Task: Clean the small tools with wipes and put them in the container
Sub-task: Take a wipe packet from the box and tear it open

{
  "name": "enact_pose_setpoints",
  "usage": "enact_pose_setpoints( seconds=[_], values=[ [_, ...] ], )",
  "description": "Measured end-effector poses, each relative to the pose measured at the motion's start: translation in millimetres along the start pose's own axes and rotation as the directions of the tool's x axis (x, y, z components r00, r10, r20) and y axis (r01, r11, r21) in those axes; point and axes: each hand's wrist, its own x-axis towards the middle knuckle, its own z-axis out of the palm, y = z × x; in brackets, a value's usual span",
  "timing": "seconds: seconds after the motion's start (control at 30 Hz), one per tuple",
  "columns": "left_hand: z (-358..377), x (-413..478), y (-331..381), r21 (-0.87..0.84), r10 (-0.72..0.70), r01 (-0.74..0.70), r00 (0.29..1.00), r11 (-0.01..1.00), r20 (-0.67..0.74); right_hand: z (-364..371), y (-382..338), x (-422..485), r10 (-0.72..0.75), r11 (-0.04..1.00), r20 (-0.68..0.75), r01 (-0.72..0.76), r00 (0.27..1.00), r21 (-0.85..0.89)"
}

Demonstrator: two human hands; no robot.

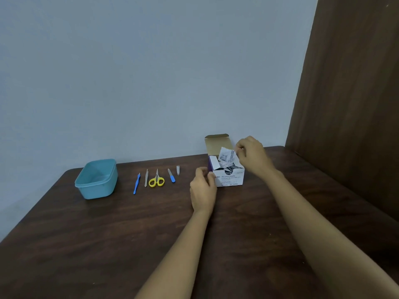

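An open white box of alcohol swabs (230, 179) stands at the back of the table, its lid flap up. My right hand (251, 156) pinches a swab packet (226, 156) just above the box's opening. My left hand (203, 189) holds the box's left front corner with curled fingers. To the left lie a row of small tools: a blue-handled pick (136, 183), a grey metal file (146, 178), yellow-handled scissors (157, 180), a blue-handled file (171, 175) and a small nail clipper (178, 170). A light blue plastic container (96, 180) sits further left, empty.
The dark wooden table (129, 244) stands against a pale wall. A brown wooden panel (349, 93) rises at the right, close behind the box.
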Motion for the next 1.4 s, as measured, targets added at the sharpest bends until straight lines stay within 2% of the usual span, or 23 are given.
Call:
enact_pose_setpoints(
  seconds=[0.1,0.2,0.27,0.33,0.47,0.63,0.8,1.07,1.4],
  values=[
    [-5.9,-5.9,2.4,-0.283,-0.041,0.035,0.999,0.958,-0.017,10.5,-15.5,-19.2,0.063,0.981,-0.030,-0.056,0.998,0.184],
    [-18.0,-12.2,8.5,-0.635,-0.160,0.200,0.980,0.746,0.121,24.0,-35.7,-40.0,0.117,0.926,-0.026,-0.100,0.993,0.365],
    [-29.4,-13.5,8.3,-0.710,-0.169,0.236,0.972,0.664,0.165,34.6,-45.8,-50.4,0.150,0.889,0.011,-0.140,0.989,0.436],
    [-41.6,-13.4,4.7,-0.733,-0.151,0.239,0.971,0.637,0.186,46.2,-54.1,-58.3,0.170,0.848,0.059,-0.176,0.984,0.501],
    [-61.4,-10.5,-4.5,-0.700,-0.140,0.232,0.972,0.676,0.186,63.0,-69.9,-68.7,0.180,0.795,0.081,-0.193,0.980,0.576],
    [-76.9,-15.0,-15.2,-0.699,-0.231,0.246,0.966,0.671,0.118,80.8,-84.0,-85.7,0.127,0.717,0.013,-0.101,0.992,0.690],
    [-81.6,-16.1,-22.7,-0.711,-0.265,0.264,0.958,0.652,0.113,91.1,-85.6,-92.4,0.029,0.648,0.024,-0.037,0.999,0.761],
    [-81.9,-12.3,-25.5,-0.666,-0.245,0.275,0.959,0.694,0.141,92.9,-78.0,-90.0,0.103,0.500,0.124,-0.159,0.987,0.851],
    [-81.7,-12.8,-24.7,-0.637,-0.226,0.312,0.950,0.705,0.216,94.1,-73.8,-87.0,0.207,0.422,0.134,-0.212,0.969,0.881]
  ],
)
